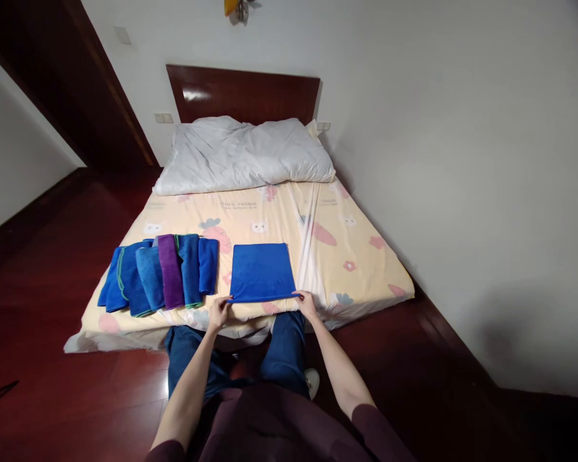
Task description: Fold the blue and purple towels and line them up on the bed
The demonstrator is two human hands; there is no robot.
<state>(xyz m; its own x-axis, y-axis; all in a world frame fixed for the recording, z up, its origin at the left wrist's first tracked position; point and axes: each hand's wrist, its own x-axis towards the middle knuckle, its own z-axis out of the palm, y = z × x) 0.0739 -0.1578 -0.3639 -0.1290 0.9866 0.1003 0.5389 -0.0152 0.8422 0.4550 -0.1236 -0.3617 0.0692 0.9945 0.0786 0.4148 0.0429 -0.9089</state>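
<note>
A blue towel [262, 271] lies flat as a rough rectangle near the front edge of the bed. My left hand [218, 312] pinches its near left corner, and my right hand [306, 304] pinches the near right corner. Between the two hands the near edge runs almost straight. To the left of it several rolled or folded towels lie side by side: a purple towel [170, 273] among blue ones, with a plain blue towel [208, 265] closest to the flat one. Green edging shows on some of them.
The bed [366, 269] has a yellow sheet printed with carrots and rabbits. A bunched white quilt [245, 154] lies at the far end, before a dark wooden headboard [245, 93]. A white wall [453, 160] stands close on the right; a dark red floor [67, 398] surrounds the bed.
</note>
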